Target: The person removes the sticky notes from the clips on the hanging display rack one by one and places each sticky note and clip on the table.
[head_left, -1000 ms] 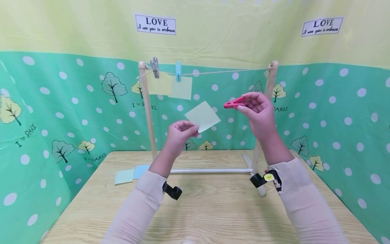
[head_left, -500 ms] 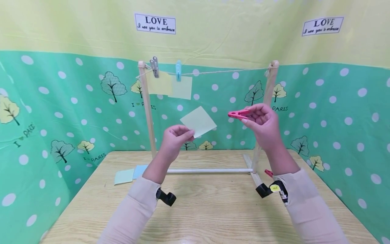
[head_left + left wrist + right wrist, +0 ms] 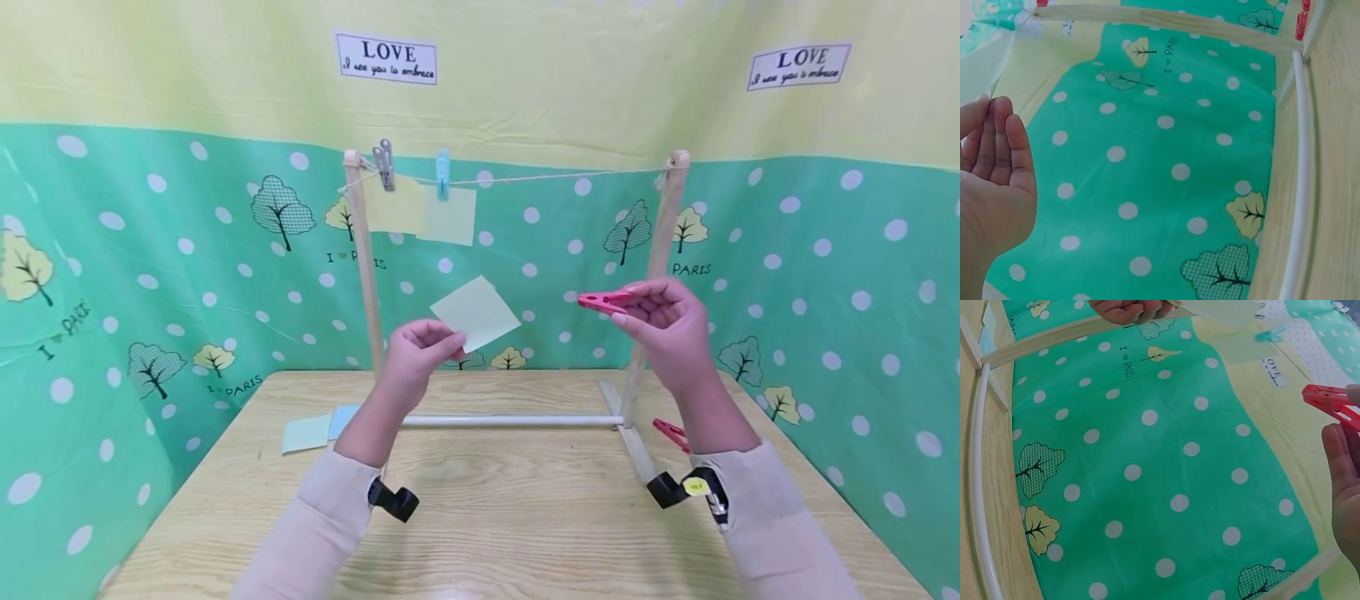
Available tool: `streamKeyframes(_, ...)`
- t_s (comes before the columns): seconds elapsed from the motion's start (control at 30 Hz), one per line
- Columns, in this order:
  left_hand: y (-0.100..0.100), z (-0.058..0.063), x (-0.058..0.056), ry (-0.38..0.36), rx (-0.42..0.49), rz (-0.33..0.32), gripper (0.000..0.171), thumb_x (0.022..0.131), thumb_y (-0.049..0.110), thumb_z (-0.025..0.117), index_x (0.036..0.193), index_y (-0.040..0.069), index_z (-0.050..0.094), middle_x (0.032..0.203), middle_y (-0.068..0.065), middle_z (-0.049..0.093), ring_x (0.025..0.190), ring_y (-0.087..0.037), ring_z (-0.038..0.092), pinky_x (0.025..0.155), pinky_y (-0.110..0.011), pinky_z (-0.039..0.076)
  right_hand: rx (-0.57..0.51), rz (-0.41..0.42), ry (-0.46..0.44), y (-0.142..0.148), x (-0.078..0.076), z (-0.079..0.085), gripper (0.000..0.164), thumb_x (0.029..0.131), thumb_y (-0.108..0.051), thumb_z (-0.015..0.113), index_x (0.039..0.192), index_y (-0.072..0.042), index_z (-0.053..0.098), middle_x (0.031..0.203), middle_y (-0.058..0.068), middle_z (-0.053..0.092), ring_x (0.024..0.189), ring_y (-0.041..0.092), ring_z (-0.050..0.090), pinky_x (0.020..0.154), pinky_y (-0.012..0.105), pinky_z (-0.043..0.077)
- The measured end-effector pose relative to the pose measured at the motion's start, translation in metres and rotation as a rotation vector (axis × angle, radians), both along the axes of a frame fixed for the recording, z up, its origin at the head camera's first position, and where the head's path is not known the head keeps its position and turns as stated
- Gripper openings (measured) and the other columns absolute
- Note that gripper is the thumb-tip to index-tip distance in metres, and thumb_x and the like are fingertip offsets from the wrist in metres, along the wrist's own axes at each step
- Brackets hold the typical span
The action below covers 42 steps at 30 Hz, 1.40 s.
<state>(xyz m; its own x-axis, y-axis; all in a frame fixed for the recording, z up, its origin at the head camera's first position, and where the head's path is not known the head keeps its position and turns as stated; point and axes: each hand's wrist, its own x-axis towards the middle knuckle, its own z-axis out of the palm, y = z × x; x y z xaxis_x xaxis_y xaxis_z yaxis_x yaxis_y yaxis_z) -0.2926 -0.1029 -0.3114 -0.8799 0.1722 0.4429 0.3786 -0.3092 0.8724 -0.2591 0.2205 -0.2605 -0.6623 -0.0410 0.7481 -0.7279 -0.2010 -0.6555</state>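
My left hand (image 3: 420, 358) pinches a pale green square of paper (image 3: 480, 312) by its lower corner, between thumb and fingers. On the right, my right hand (image 3: 671, 333) holds a red clothespin (image 3: 602, 301) by its handle end, its nose pointing left toward the paper. In the right wrist view the clothespin (image 3: 1329, 400) sits between thumb and fingertips. Behind and above both hands runs a thin string (image 3: 555, 177). A grey clothespin (image 3: 385, 165) fixes a yellow paper (image 3: 397, 207) to it, and a light blue clothespin (image 3: 443, 175) fixes a pale green paper (image 3: 453, 218).
Two wooden posts (image 3: 362, 258) hold the string, joined low down by a white rod (image 3: 510, 420). A pale green paper (image 3: 306, 434) and a blue paper (image 3: 342, 419) lie at the table's left. Another red clothespin (image 3: 670, 433) lies by the right post's foot.
Both hands have come lower and spread apart, the left moving left with the paper, the right moving right with the clothespin. The red clothespin on the table has come into sight.
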Motion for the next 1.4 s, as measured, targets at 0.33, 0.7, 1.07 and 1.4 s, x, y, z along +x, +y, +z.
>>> streamKeyframes(0.33, -0.027, -0.011, 0.009, -0.009, -0.021, 0.040, 0.013, 0.083, 0.009, 0.079, 0.086, 0.002, 0.068, 0.078, -0.004, 0.070, 0.069, -0.016, 0.067, 0.080, -0.031, 0.058, -0.042, 0.010, -0.007, 0.012, 0.004, -0.017, 0.025, 0.082, 0.020, 0.063, 0.105, 0.010, 0.059, 0.100, 0.012, 0.066, 0.094, 0.019, 0.066, 0.086, 0.024, 0.055)
streamKeyframes(0.7, -0.052, -0.028, 0.021, -0.058, -0.057, 0.089, 0.009, 0.085, 0.007, 0.076, 0.085, 0.001, 0.069, 0.075, -0.002, 0.070, 0.067, -0.014, 0.067, 0.081, -0.030, 0.058, 0.002, -0.060, -0.076, 0.024, 0.008, -0.036, 0.027, 0.086, 0.015, 0.064, 0.113, 0.012, 0.060, 0.105, 0.010, 0.067, 0.096, 0.017, 0.066, 0.088, 0.023, 0.054)
streamKeyframes(1.07, -0.072, -0.051, 0.028, -0.076, -0.080, 0.097, 0.011, 0.088, 0.000, 0.070, 0.082, 0.009, 0.071, 0.077, 0.001, 0.069, 0.069, -0.013, 0.066, 0.081, -0.028, 0.057, 0.035, -0.167, -0.200, 0.033, 0.016, -0.060, 0.031, 0.087, 0.011, 0.066, 0.117, 0.011, 0.057, 0.107, 0.007, 0.067, 0.100, 0.016, 0.065, 0.090, 0.021, 0.052)
streamKeyframes(1.4, -0.093, -0.069, 0.036, -0.142, -0.105, 0.136, 0.018, 0.091, 0.001, 0.067, 0.083, 0.016, 0.073, 0.080, 0.003, 0.068, 0.070, -0.012, 0.066, 0.079, -0.026, 0.058, 0.077, -0.190, -0.248, 0.042, 0.021, -0.077, 0.033, 0.087, 0.009, 0.068, 0.118, 0.008, 0.058, 0.107, 0.004, 0.067, 0.099, 0.013, 0.066, 0.088, 0.021, 0.053)
